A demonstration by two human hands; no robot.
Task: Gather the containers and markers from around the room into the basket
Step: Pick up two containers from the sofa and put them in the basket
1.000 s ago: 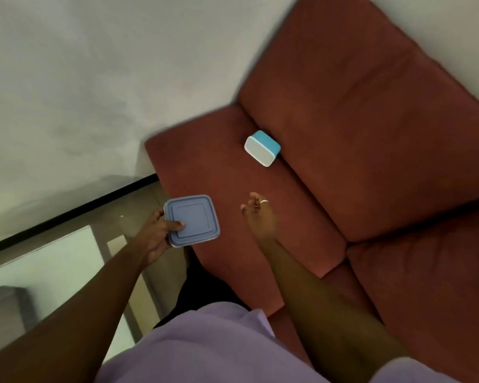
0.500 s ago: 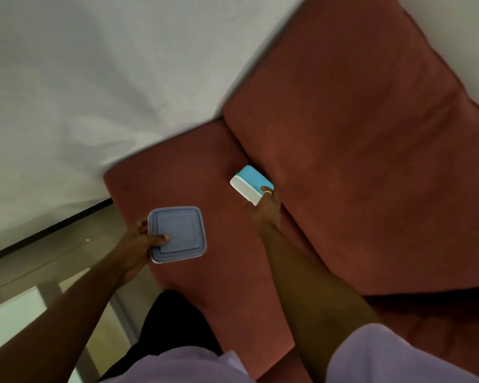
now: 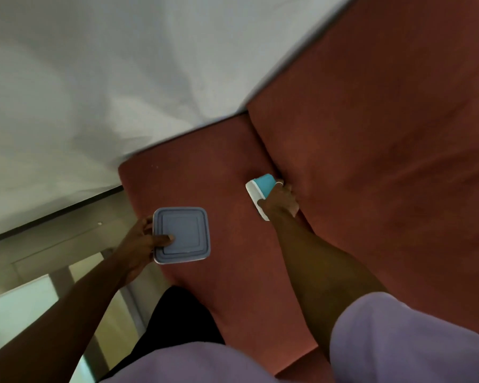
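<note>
My left hand (image 3: 138,244) holds a square container with a blue-grey lid (image 3: 181,234), thumb on top, over the front left corner of the sofa seat. A small turquoise container with a white lid (image 3: 260,189) lies on its side on the seat, against the back cushion. My right hand (image 3: 281,201) is closed around it, fingers over its turquoise body and thumb on the white lid. No basket or markers are in view.
A rust-red sofa (image 3: 219,167) fills the right side, its back cushion (image 3: 385,134) rising behind the small container. A white wall (image 3: 94,78) stands to the left. Beige floor (image 3: 53,244) lies beside the sofa's left end.
My right hand reached forward across the seat and closed on the turquoise container. The left hand kept hold of the square container. The view moved closer to the sofa.
</note>
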